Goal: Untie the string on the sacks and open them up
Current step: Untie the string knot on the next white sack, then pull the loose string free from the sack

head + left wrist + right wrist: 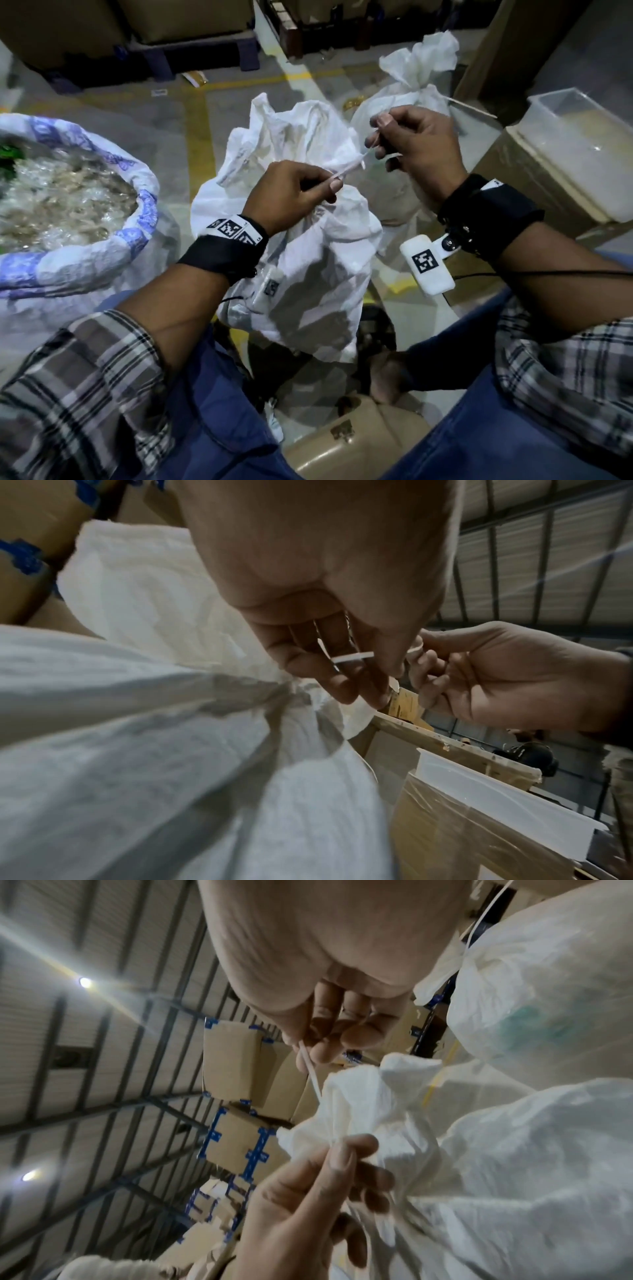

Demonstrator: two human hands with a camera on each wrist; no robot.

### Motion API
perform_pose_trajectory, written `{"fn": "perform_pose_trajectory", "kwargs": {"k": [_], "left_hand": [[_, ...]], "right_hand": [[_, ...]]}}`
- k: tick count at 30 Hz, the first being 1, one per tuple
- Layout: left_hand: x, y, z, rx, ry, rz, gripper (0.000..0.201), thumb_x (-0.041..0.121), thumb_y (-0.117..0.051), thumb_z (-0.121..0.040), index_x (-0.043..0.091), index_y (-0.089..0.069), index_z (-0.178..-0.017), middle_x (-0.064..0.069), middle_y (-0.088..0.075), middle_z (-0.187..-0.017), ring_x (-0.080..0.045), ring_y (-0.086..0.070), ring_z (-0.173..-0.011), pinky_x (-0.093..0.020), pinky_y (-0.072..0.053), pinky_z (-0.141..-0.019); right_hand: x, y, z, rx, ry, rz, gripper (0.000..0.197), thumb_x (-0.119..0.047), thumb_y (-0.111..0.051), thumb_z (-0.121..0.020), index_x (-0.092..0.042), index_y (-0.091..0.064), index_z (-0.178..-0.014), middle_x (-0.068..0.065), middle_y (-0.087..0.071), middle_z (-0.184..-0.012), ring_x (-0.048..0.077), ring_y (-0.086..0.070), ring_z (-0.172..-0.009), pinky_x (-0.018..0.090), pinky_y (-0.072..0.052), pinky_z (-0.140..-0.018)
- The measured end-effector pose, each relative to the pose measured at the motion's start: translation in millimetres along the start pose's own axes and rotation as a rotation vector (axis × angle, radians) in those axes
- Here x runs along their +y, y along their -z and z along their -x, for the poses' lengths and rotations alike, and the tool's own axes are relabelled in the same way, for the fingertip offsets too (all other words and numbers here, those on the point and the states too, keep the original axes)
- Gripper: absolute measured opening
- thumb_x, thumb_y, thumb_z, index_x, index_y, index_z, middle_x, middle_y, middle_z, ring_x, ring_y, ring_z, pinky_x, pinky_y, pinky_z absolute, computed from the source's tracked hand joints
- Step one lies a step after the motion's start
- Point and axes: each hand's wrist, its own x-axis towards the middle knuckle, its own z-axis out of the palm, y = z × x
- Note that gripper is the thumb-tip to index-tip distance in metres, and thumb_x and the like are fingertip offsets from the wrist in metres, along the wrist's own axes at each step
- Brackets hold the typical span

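Untying step under way on the middle white sack, which stands between the person's knees: left hand pinches the white string at the bunched neck, right hand pinches the same string just above and to the right, strand taut between them. Next likely calls for drawing the string clear of the neck, then spreading the mouth; the tied sack behind is still closed, the blue-printed sack at left already open.

The left hand covers the gathered neck of the white sack, so the knot in the string cannot be made out. The printed sack of scrap runs off the left edge. The tied sack behind is partly hidden by the right hand.
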Motion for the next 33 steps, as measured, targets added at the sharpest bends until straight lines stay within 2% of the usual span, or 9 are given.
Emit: {"fn": "perform_pose_trajectory", "kwargs": {"k": [5, 8, 13, 18, 24, 26, 29, 31, 33], "left_hand": [[10, -17, -9, -0.023, -0.023, -0.131, 0.028, 0.048, -0.060, -0.096, 0.030, -0.077, -0.082, 0.018, -0.074, -0.073, -0.002, -0.070, -0.066, -0.034, -0.058, -0.068], [18, -33, -15, -0.027, 0.003, -0.034, 0.022, 0.043, -0.062, -0.095, 0.028, -0.077, -0.087, 0.017, -0.075, -0.073, -0.003, -0.070, -0.060, -0.026, -0.057, -0.062], [43, -72, -29, -0.035, 0.114, 0.188, 0.021, 0.034, -0.064, -0.096, 0.019, -0.077, -0.094, 0.007, -0.077, -0.076, -0.015, -0.071, -0.057, -0.022, -0.052, -0.056], [67, -98, -40, -0.087, 0.168, 0.330, 0.022, 0.026, -0.062, -0.099, 0.011, -0.078, -0.099, -0.004, -0.078, -0.077, -0.016, -0.072, -0.058, -0.011, -0.040, -0.043], [84, -119, -52, -0.234, 0.212, 0.429, 0.022, 0.019, -0.063, -0.099, 0.002, -0.074, -0.106, -0.012, -0.078, -0.088, -0.026, -0.075, -0.079, -0.022, -0.054, -0.054], [88, -125, -59, -0.198, 0.221, 0.420, 0.021, 0.020, -0.063, -0.098, 0.004, -0.075, -0.105, -0.011, -0.078, -0.088, -0.027, -0.075, -0.080, -0.028, -0.058, -0.058], [89, -129, -74, -0.098, 0.234, 0.417, 0.019, 0.017, -0.061, -0.099, 0.003, -0.074, -0.104, -0.009, -0.077, -0.091, -0.021, -0.073, -0.079, -0.028, -0.057, -0.059], [100, -139, -94, -0.056, 0.262, 0.457, 0.021, 0.016, -0.059, -0.100, 0.000, -0.072, -0.104, -0.007, -0.075, -0.088, -0.014, -0.067, -0.071, -0.022, -0.053, -0.055], [109, -145, -112, -0.046, 0.296, 0.511, 0.024, 0.018, -0.057, -0.101, -0.001, -0.071, -0.102, -0.007, -0.072, -0.083, -0.011, -0.064, -0.066, -0.020, -0.052, -0.054]], "right_hand": [[4, 40, -8, 0.209, -0.026, -0.027, 0.018, -0.026, -0.063, -0.095, -0.010, -0.070, -0.099, 0.006, -0.072, -0.081, 0.013, -0.059, -0.065, 0.024, -0.043, -0.053], [9, 54, -5, 0.305, -0.057, -0.083, 0.018, -0.022, -0.060, -0.099, -0.006, -0.068, -0.099, 0.011, -0.070, -0.085, 0.015, -0.062, -0.063, 0.023, -0.047, -0.052], [19, 53, 18, 0.185, -0.226, -0.146, 0.008, -0.011, -0.065, -0.095, -0.004, -0.067, -0.092, 0.017, -0.067, -0.086, 0.018, -0.067, -0.063, 0.026, -0.053, -0.051], [24, 61, 28, 0.143, -0.256, -0.018, 0.010, -0.013, -0.069, -0.092, -0.005, -0.074, -0.095, 0.005, -0.070, -0.071, 0.016, -0.063, -0.062, 0.025, -0.051, -0.054], [25, 90, 19, 0.196, -0.352, 0.088, 0.009, -0.016, -0.076, -0.083, -0.007, -0.074, -0.088, 0.002, -0.070, -0.068, 0.013, -0.062, -0.057, 0.023, -0.047, -0.052], [25, 101, 14, 0.236, -0.350, 0.129, 0.010, -0.019, -0.076, -0.084, -0.013, -0.070, -0.079, 0.002, -0.071, -0.069, 0.014, -0.066, -0.060, 0.026, -0.049, -0.053], [22, 117, 4, 0.297, -0.297, 0.300, 0.021, -0.017, -0.071, -0.083, -0.019, -0.059, -0.066, 0.008, -0.073, -0.076, 0.028, -0.072, -0.073, 0.041, -0.057, -0.066], [18, 134, 1, 0.332, -0.238, 0.405, 0.020, -0.016, -0.068, -0.083, -0.019, -0.056, -0.068, 0.013, -0.072, -0.080, 0.036, -0.071, -0.079, 0.049, -0.059, -0.077], [17, 136, 0, 0.307, -0.200, 0.491, 0.015, -0.019, -0.067, -0.084, -0.019, -0.058, -0.072, 0.011, -0.071, -0.081, 0.035, -0.069, -0.080, 0.050, -0.058, -0.078]]}}
